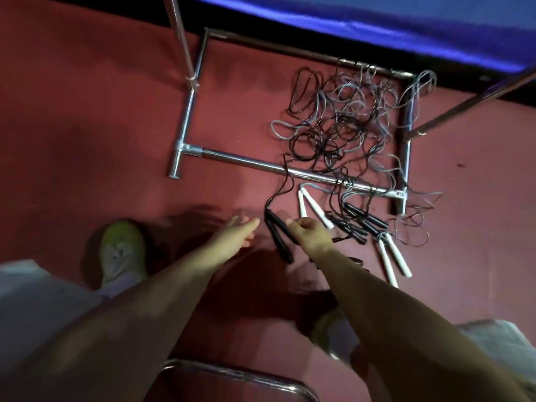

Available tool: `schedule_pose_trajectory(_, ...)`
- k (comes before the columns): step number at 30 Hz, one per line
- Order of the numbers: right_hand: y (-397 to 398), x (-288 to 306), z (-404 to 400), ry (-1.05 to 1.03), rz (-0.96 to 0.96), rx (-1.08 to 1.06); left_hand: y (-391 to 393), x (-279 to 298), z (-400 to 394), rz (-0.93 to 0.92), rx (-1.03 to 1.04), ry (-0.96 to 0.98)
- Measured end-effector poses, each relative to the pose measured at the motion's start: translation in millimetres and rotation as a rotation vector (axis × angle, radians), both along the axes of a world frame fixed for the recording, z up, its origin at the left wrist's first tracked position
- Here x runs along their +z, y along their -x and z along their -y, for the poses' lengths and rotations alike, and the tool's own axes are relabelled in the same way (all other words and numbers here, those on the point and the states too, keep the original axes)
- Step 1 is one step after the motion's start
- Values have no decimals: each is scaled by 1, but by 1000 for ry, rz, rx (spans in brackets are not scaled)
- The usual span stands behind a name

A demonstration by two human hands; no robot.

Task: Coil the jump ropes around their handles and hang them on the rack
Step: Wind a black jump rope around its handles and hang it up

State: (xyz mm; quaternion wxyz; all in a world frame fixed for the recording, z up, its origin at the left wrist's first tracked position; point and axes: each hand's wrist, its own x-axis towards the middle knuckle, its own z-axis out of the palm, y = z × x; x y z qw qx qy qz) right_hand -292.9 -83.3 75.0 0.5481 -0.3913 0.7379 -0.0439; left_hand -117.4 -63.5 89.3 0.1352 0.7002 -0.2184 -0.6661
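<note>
The right hand (309,232) is curling its fingers around the black handles (280,239), apparently gripping them, while the left hand (236,232) is reaching in beside them with fingers loosely spread, holding nothing. Their cord is trailing up over the rack's front bar (290,170) into the tangled ropes (345,123) beyond that bar. Lifting now is likely dragging the whole tangle along or snagging on the bar. The open floor (101,126) left of that bar is offering free room.

red carpet floor (87,97) | blue mat (406,21) far edge | yellow-green shoe (123,245) left | chrome tube (232,375) bottom
</note>
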Motion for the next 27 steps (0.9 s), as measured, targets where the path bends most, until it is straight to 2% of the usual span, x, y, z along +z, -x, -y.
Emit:
schedule_pose_trajectory(3, -16, -39, 20, 5, 13, -69, -8, -33, 1, -3, 51, 24)
schedule_pose_trajectory(6, -36, -73, 45, -9, 39, -248, -10, -57, 16, -40, 89, 34)
schedule_pose_trajectory(10, -44, -104, 69, 44, -19, -503, -12, -77, 30, -26, 146, -5)
schedule_pose_trajectory(15, -47, -135, 88, 86, -7, -383, -15, -101, 33, -45, 115, -45)
schedule_pose_trajectory(20, -58, -119, 95, -15, 197, -332, -19, -104, 33, -21, 143, -11)
schedule_pose_trajectory(24, -65, -86, 86, -87, 426, -451, -21, -79, 30, -33, 267, 98)
schedule_pose_trajectory(27, -60, -49, 80, -91, 543, -531, -25, -95, 41, -112, 252, 52)
